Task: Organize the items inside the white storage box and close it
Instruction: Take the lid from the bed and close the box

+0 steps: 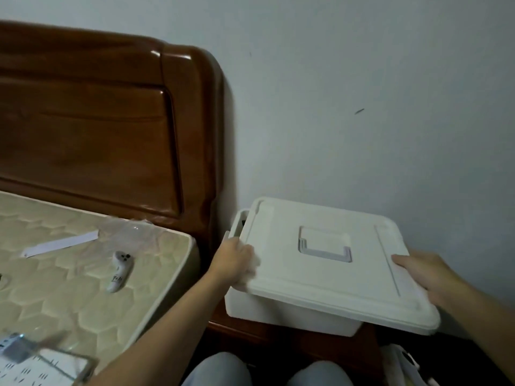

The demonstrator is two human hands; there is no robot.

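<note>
The white storage box (pixel 278 307) sits on a low wooden nightstand (pixel 281 339) by the wall. Its white lid (pixel 328 280), with a recessed handle in the middle, lies askew over the box, shifted toward the right so a gap shows at the box's far left corner. My left hand (pixel 235 264) grips the lid's left edge. My right hand (pixel 423 273) holds the lid's right edge, thumb on top. The box's contents are hidden under the lid.
A bed with a quilted mattress (pixel 83 274) and a brown wooden headboard (pixel 106 129) fills the left. On the mattress lie a small white controller (pixel 119 271), a paper strip (pixel 60 243) and printed sheets (pixel 36 366). My knees (pixel 267 371) are below.
</note>
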